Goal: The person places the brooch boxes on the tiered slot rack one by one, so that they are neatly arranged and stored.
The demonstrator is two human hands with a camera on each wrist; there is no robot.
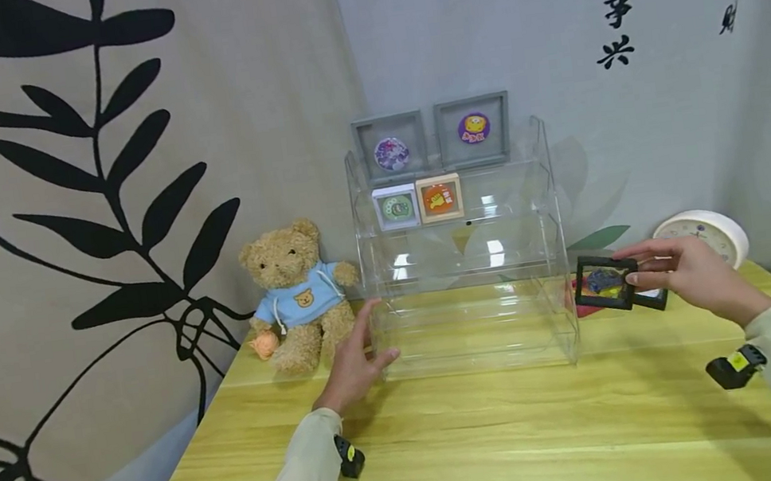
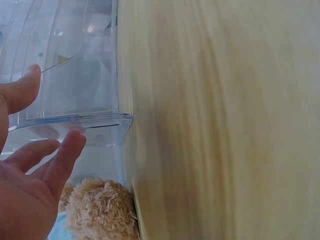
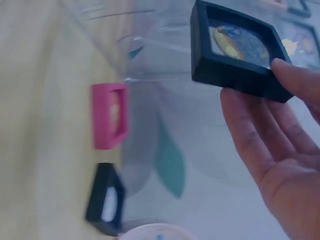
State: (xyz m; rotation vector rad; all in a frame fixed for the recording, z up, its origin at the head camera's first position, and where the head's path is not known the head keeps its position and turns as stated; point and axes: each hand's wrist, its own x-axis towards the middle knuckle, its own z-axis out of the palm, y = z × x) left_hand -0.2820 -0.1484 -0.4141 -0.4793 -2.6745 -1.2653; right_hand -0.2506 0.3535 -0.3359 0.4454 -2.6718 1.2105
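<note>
Between thumb and fingers my right hand point(image 1: 693, 275) pinches a small black square display frame point(image 1: 604, 282), beside the right end of a clear acrylic tiered stand point(image 1: 471, 326). In the right wrist view a blue and yellow badge shows inside the black frame point(image 3: 240, 50). At the stand's left side my left hand point(image 1: 353, 365) has its fingers and thumb spread, fingertips right at the clear side panel. Two grey frames point(image 1: 390, 148) with round badges stand on the top tier. One tier lower sit a white frame point(image 1: 397, 207) and a cream frame point(image 1: 440, 198), side by side.
A teddy bear point(image 1: 301, 295) in a blue hoodie sits left of the stand. Behind my right hand are a pink frame point(image 3: 109, 116), another black frame point(image 3: 106, 200) and a round white clock point(image 1: 706, 233). Wooden tabletop point(image 1: 497, 443) extends in front.
</note>
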